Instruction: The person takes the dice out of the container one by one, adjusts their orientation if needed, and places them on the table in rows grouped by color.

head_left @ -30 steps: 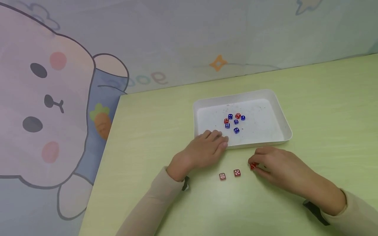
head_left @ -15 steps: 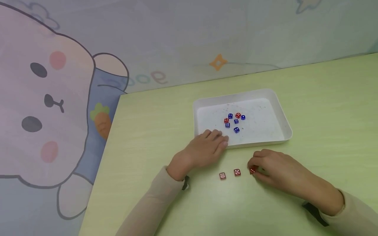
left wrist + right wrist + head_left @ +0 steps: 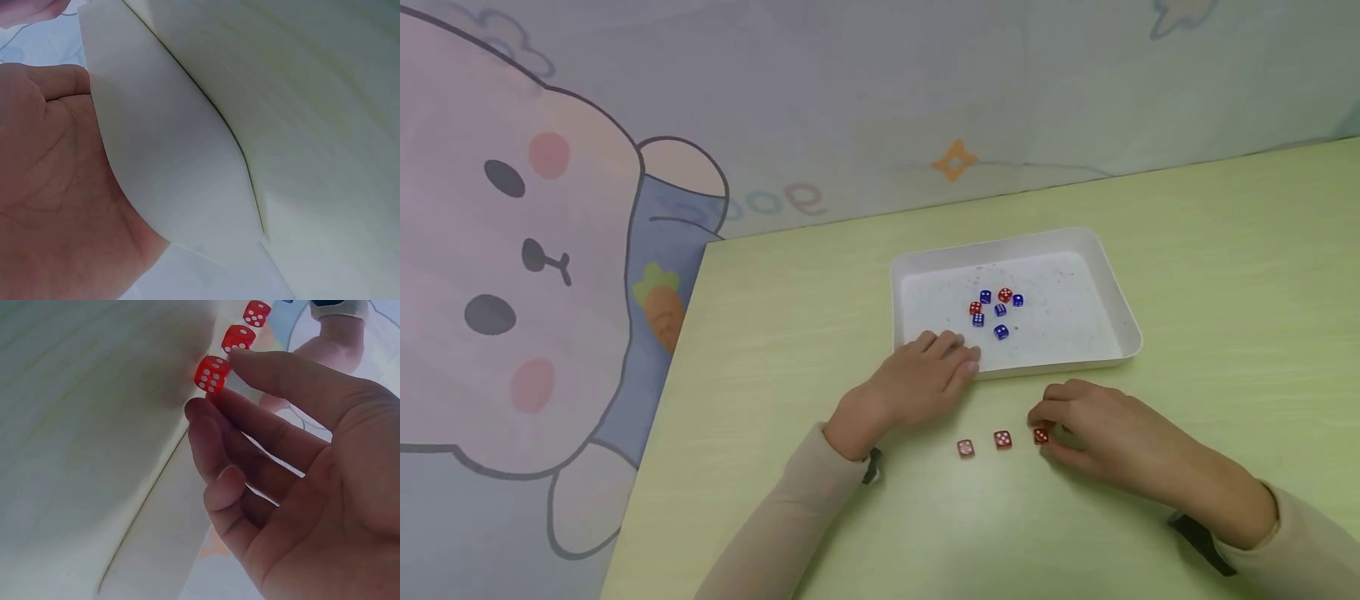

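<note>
From the head view, the right hand (image 3: 1097, 425) pinches a red die (image 3: 1041, 436) on the green bench (image 3: 775, 350), rightmost of a near row with two more red dice (image 3: 984, 443). The left hand (image 3: 925, 379) rests flat on the white tray (image 3: 1123, 321) corner. Left wrist: palm against tray (image 3: 175, 162). Right wrist: fingertips (image 3: 200, 415) touch the die (image 3: 212, 374)

A red die (image 3: 212, 374) is touched by the curled fingers (image 3: 262, 434) of the right hand (image 3: 300, 481), two more dice (image 3: 247, 326) lined beyond it.
</note>
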